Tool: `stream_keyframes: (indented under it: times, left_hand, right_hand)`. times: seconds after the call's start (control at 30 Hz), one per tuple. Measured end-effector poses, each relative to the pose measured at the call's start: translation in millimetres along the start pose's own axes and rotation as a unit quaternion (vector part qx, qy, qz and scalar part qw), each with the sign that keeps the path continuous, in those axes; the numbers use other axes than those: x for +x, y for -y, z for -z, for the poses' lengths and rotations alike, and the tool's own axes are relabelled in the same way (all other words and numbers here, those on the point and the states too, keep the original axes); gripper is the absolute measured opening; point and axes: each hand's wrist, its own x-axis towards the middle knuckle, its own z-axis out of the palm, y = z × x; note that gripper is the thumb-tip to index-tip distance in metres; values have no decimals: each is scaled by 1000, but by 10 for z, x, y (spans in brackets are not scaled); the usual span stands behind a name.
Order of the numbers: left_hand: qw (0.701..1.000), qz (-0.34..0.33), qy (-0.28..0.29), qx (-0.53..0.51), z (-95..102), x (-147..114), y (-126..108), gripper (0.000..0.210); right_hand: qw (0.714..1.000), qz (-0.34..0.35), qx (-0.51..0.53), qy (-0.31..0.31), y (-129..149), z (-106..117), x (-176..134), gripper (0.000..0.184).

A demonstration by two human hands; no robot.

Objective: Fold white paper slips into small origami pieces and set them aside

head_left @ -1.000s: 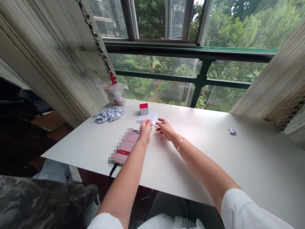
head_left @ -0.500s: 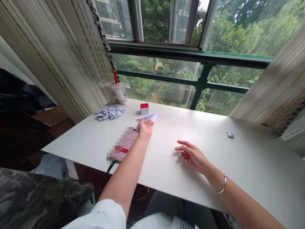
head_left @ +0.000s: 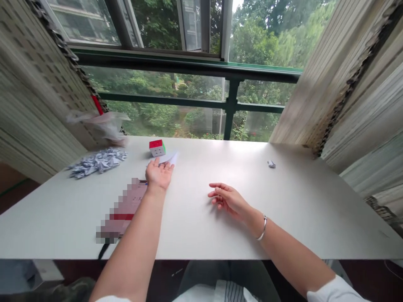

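My left hand (head_left: 158, 175) lies palm up with its fingers spread, right in front of a white folded paper (head_left: 172, 157). Its fingertips overlap the paper's near edge, and I cannot tell whether they touch it. No object sits in that palm. Further right, my right hand (head_left: 229, 200) is held sideways low over the white table (head_left: 192, 226), fingers loosely apart and holding nothing. A puzzle cube (head_left: 156, 147) with a red top stands just behind the paper. Beside my left forearm is a phone (head_left: 130, 207) with a timer on its screen, partly blurred out.
A heap of folded paper pieces (head_left: 98, 162) lies at the table's left, before a translucent plastic bag (head_left: 107, 126). One small folded paper piece (head_left: 271, 164) rests at the right. Beyond the table's far edge runs a dark window rail (head_left: 185, 67), with a curtain (head_left: 299, 92) at the right.
The camera view has turned to the right and levelled, so everything sits further left in it. Both hands keep nearly the same pose, beside the same things.
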Motion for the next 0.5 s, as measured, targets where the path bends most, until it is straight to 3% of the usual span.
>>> stream_keyframes:
  times: [0.5]
  left_hand:
    - [999, -16, 29, -23, 44, -81, 26, 43]
  right_hand:
    - [1000, -8, -19, -13, -50, -29, -2, 30]
